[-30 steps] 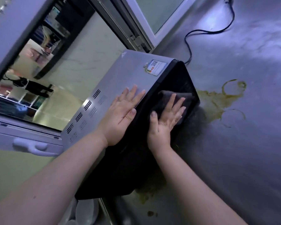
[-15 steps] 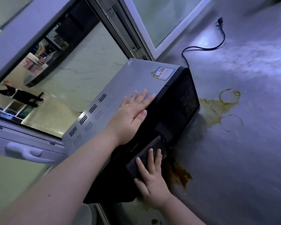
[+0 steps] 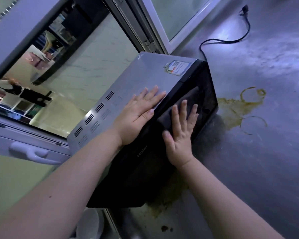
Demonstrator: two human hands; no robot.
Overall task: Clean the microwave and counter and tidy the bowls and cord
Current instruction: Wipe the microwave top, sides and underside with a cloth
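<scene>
A silver microwave (image 3: 128, 87) with a black glass door stands on the grey counter (image 3: 266, 161). My left hand (image 3: 138, 114) lies flat on its top near the front edge, fingers straight. With spread, straight fingers my right hand (image 3: 181, 133) presses a dark cloth (image 3: 181, 104) against the black door. The black cord (image 3: 231, 40) trails from behind the microwave across the counter, its plug lying loose at the far end. A white bowl (image 3: 88, 226) shows at the bottom edge, below the microwave.
Yellow-brown spill and ring marks (image 3: 238, 109) stain the counter right of the microwave, and more spill (image 3: 164, 200) lies beneath its front. An open window (image 3: 76, 75) with a white handle (image 3: 29, 152) sits behind and to the left.
My right hand slid the cloth down the door toward me, then back up to the far part of the door. My left hand stayed flat on the top.
</scene>
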